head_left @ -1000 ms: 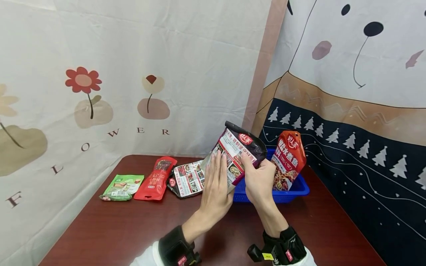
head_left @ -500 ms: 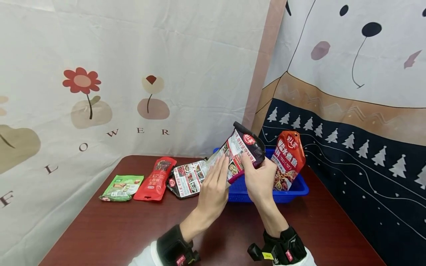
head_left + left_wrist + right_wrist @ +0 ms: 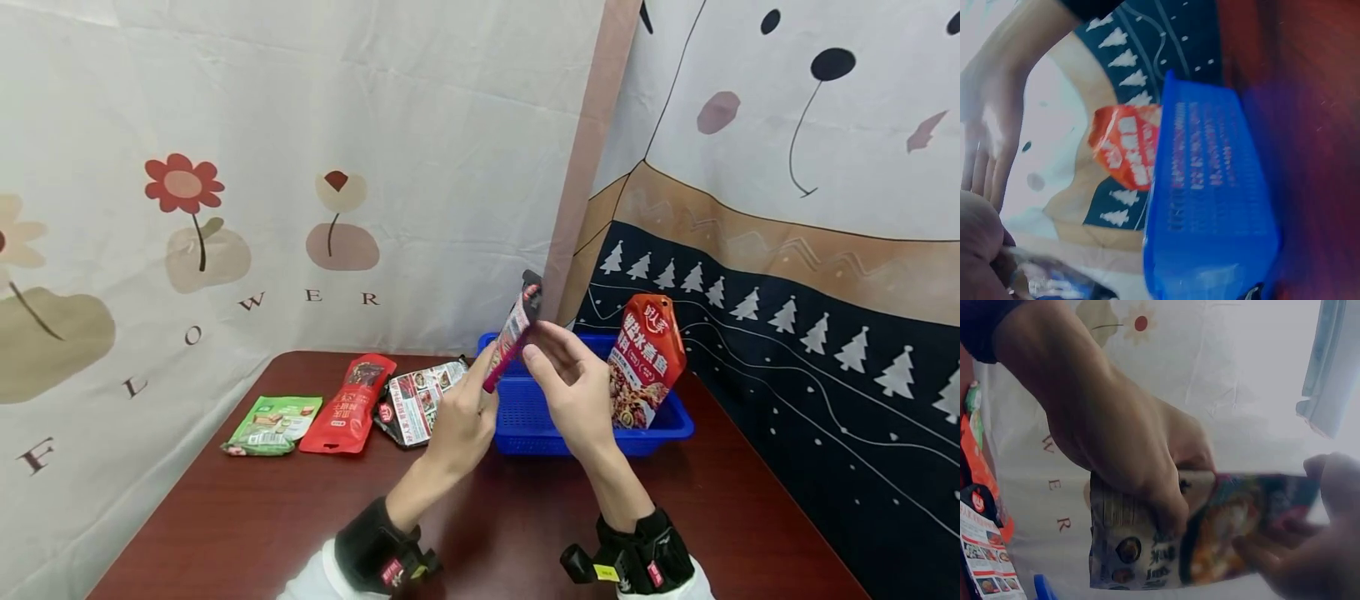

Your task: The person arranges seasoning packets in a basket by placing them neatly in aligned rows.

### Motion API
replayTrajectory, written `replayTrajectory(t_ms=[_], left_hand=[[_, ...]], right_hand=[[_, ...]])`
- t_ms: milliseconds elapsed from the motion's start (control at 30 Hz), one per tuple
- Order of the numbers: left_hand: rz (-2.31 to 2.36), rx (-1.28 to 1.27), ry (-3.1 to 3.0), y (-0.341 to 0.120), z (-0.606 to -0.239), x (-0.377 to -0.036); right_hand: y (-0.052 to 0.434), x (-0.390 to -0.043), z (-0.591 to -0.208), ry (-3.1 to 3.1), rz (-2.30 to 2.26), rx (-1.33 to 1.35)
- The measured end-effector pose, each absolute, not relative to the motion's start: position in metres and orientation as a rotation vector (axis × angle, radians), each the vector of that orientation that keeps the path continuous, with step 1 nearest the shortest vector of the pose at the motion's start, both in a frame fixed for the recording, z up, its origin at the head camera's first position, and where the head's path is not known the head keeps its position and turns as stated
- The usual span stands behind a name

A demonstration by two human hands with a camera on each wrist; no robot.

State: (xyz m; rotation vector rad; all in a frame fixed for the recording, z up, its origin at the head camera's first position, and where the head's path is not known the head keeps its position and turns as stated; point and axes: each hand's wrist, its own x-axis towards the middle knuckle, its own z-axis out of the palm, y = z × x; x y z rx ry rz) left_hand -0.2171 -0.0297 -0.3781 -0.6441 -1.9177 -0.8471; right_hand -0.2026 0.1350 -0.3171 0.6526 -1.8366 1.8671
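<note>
I confirm the left hand (image 3: 459, 418) grips the packet (image 3: 516, 329), thumb against its face. The packet is tilted, raised above the table (image 3: 247, 525) near the left end of the blue basket (image 3: 525, 421). The right hand (image 3: 577, 398) is beside it, thumb and fingers parted; contact I cannot tell.
</note>
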Motion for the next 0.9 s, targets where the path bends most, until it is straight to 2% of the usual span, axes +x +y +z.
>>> replayTrajectory(t_ms=[133, 467, 700, 900], left_hand=[[-1.053, -0.657, -1.908, -0.045, -0.372, -0.225], [-1.732, -0.699, -2.108, -0.087, -0.355, -0.229], [-1.952, -0.851, -2.187, -0.099, -0.351, -0.227], [-1.993, -0.949, -2.233, -0.1, -0.353, -0.225]], right_hand=[[0.139, -0.206, -0.315, -1.768, 1.806, 0.787], [0.156, -0.218, -0.315, -1.94, 1.722, 0.712], [0.166, -0.224, -0.314, -2.017, 1.922, 0.686], [0.176, -0.222, -0.311, -1.931, 2.198, 0.824]])
